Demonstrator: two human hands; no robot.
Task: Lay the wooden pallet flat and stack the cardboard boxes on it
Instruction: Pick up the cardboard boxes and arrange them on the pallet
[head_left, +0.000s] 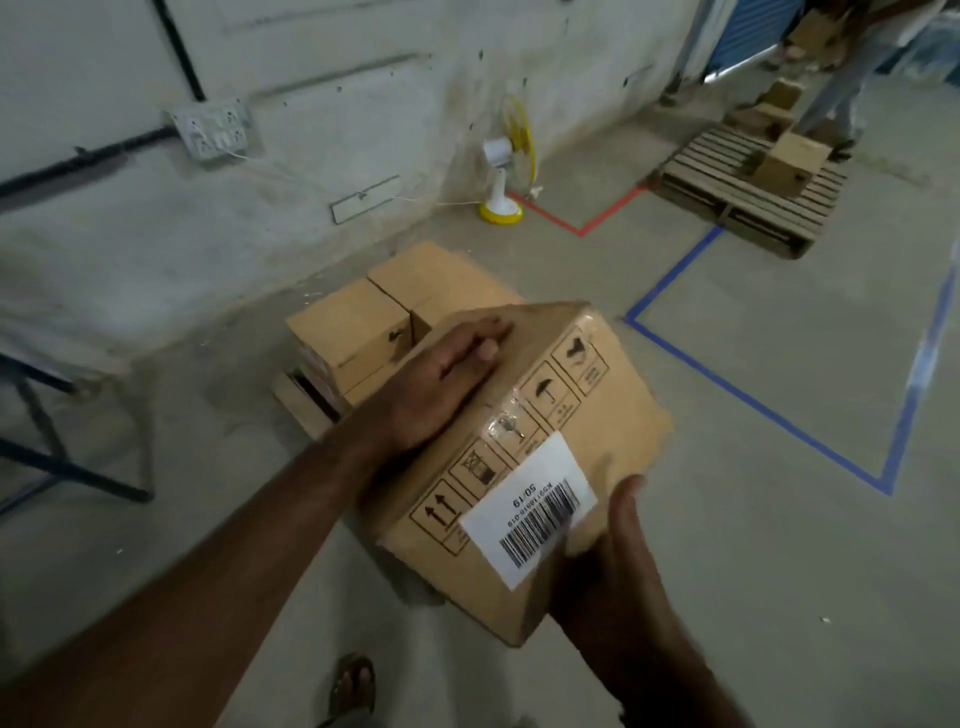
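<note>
While we carry the cardboard box (524, 441), left hand (441, 384) flat on top, right hand (618, 551) gripping its near corner, stacking's underway; next: set it beside the stacked boxes (384, 322).

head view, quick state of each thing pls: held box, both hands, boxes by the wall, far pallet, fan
held cardboard box: taped shut, tilted, off the floor
left hand: flat on the box's top
right hand: grips the near corner
boxes by the wall: closed, stacked together
far wooden pallet: flat, boxes on it
table fan: upright, plugged in
</note>
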